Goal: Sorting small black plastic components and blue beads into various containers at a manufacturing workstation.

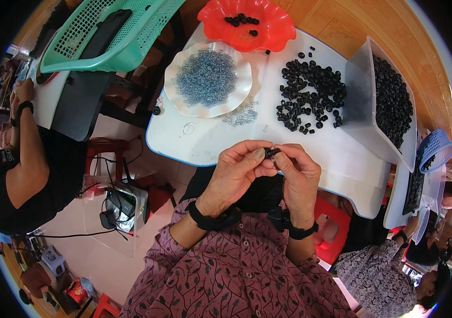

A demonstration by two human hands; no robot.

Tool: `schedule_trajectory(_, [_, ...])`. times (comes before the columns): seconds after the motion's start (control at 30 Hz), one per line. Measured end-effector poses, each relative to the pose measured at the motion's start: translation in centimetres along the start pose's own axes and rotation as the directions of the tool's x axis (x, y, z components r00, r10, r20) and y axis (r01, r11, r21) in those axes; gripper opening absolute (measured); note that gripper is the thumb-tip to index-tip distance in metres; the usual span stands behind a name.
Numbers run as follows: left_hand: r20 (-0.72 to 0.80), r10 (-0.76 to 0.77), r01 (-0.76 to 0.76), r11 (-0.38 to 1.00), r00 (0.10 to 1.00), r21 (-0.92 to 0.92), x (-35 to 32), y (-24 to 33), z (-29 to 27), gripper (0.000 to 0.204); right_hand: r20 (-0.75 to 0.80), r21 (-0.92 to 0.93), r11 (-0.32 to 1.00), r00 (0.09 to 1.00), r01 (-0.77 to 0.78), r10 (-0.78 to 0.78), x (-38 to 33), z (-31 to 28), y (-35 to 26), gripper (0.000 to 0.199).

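Between the fingertips of both hands, just over the table's near edge, sits a small black knobbed part. My left hand pinches it from one side with thumb and forefinger. From the other side, my right hand closes thumb and fingers on it. Ahead on the white table lies a loose spread of small black parts. A white wavy-rimmed plate holds a heap of small clear bluish rings. Several similar clear pieces lie on the table beside that plate.
A red wavy-rimmed dish with a few black parts stands at the back. To the right, a clear bin is full of black pieces, near a blue basket. A green basket is at far left. Other people sit on both sides.
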State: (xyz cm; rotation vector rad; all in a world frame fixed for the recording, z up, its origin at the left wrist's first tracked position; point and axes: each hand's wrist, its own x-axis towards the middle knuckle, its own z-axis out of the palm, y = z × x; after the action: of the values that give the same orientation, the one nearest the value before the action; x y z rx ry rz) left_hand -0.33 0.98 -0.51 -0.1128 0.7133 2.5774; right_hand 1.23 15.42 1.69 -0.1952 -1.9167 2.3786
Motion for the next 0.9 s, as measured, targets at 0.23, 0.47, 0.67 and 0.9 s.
schedule_trajectory(0.23, [0.01,-0.026,0.026,0.994,1.0,-0.11,0.1,-0.1,-0.4,0.024,0.001,-0.047,0.998,1.0,0.029,-0.029,0.0,0.3,-0.1,0.01])
schedule_trajectory(0.47, [0.025,-0.061,0.064,0.98,0.998,-0.188,0.2,0.0,-0.6,0.026,-0.016,-0.277,0.952,0.99,0.133,-0.143,-0.2,0.9,-0.3,0.011])
schedule_trajectory(0.67, [0.045,-0.038,0.045,0.983,0.998,-0.176,0.1,-0.1,-0.7,0.024,0.005,-0.367,0.908,0.977,0.201,-0.214,-0.2,1.0,-0.4,0.012])
schedule_trajectory(0.9, [0.043,-0.023,0.028,0.992,0.999,-0.127,0.0,0.1,-0.5,0.024,-0.011,-0.384,0.901,0.975,0.203,-0.224,-0.3,1.4,-0.7,0.012])
